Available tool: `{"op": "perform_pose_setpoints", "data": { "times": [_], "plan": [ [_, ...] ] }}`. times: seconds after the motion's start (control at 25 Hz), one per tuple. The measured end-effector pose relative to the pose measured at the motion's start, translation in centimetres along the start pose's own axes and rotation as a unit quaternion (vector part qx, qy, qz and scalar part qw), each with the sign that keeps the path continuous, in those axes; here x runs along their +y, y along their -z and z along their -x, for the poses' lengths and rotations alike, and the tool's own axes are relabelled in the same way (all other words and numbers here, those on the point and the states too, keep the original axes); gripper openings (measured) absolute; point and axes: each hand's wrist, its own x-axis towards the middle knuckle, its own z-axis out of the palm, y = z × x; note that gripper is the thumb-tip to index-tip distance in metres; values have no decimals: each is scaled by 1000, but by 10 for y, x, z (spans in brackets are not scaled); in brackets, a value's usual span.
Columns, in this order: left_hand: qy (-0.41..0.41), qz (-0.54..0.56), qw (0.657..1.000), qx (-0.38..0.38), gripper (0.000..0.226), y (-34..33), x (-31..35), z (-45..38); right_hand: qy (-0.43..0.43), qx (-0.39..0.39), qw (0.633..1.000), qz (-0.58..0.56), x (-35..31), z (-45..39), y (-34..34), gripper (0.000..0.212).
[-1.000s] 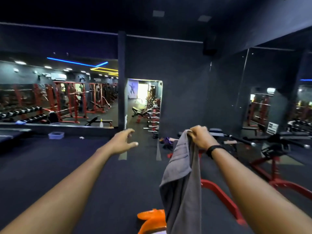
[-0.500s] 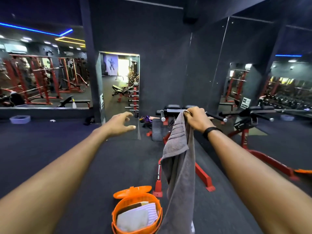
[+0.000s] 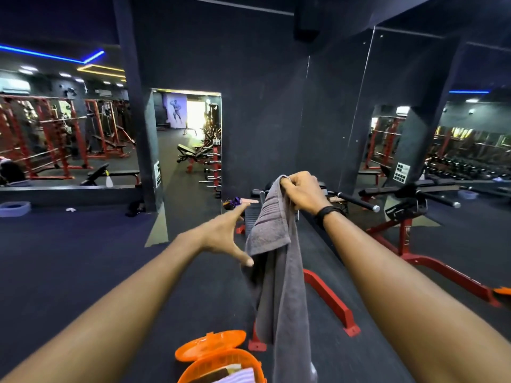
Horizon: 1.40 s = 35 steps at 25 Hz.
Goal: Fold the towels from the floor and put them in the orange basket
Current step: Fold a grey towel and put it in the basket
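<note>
A grey towel (image 3: 279, 272) hangs lengthwise in front of me, its top end bunched in my right hand (image 3: 302, 190), which grips it at about chest height. My left hand (image 3: 225, 236) is spread open just left of the towel, thumb tip close to its edge, and I cannot tell whether it touches. Below, at the bottom edge of the view, the orange basket (image 3: 221, 364) stands on the floor with its lid (image 3: 211, 345) flipped open. Folded towels lie inside it; the hanging towel covers its right side.
A red-framed gym machine (image 3: 409, 244) with black handles stands close on the right, its red floor bars (image 3: 331, 302) running beside the basket. Mirrors line the walls. A doorway (image 3: 190, 150) ahead leads to more benches and racks. Dark rubber flooring stretches to the left.
My left hand has moved right and spread its fingers next to the towel. The view has tilted down a little, showing the basket, and the right hand keeps its hold.
</note>
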Motion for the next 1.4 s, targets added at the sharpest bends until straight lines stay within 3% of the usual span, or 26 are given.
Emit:
{"op": "perform_pose_setpoints", "data": {
  "times": [0.08, 0.12, 0.24, 0.28, 0.4, 0.52, 0.6, 0.72, 0.88, 0.96, 1.04, 1.12, 1.16, 1.24, 1.4],
  "plan": [
    [-7, -52, 999, 10, 139, -25, -6, -17, 1, -5, 999, -31, 0, -21, -8, 47],
    [-7, -53, 998, 44, 121, -32, -10, -24, 4, -9, 999, -42, 2, -30, -12, 45],
    [-16, 48, 973, 226, 23, -25, -24, -42, 5, 3, 999, -53, 15, -50, -23, 42],
    [-3, 75, 960, 269, 14, -15, -28, -46, 7, 6, 999, -50, 20, -54, -27, 43],
    [32, 99, 943, 316, 16, 17, -32, -56, 28, -24, 999, -20, 35, -62, -39, 42],
    [45, 76, 947, 308, 26, 45, -28, -73, 107, -120, 984, -74, 26, -59, -50, 22],
    [37, 32, 962, 268, 27, 52, -29, -84, 170, -137, 966, -138, 13, -63, -59, 40],
    [27, 21, 964, 262, 30, 54, -34, -87, 234, -51, 959, -150, -4, -79, -70, 11],
    [78, 7, 972, 221, 37, 52, -65, -67, 207, -2, 966, -156, -3, -103, -72, 17],
    [142, -29, 978, 152, 29, 45, -99, -52, 184, 33, 970, -156, -2, -113, -72, 18],
    [249, -52, 959, 122, 17, 34, -134, -30, 141, 82, 972, -170, -1, -121, -72, 22],
    [344, -30, 926, 155, 20, 25, -157, -10, 91, 126, 967, -201, 0, -130, -69, 23],
    [348, -6, 920, 179, 15, 22, -156, -6, 84, 122, 966, -212, -1, -134, -66, 22],
    [270, 79, 932, 231, 8, 17, -134, -22, 131, 39, 970, -201, -8, -140, -65, 19],
    [51, 209, 919, 330, 29, 28, -46, -88, 263, -152, 943, -134, -24, -140, -79, 21]
  ]
}}
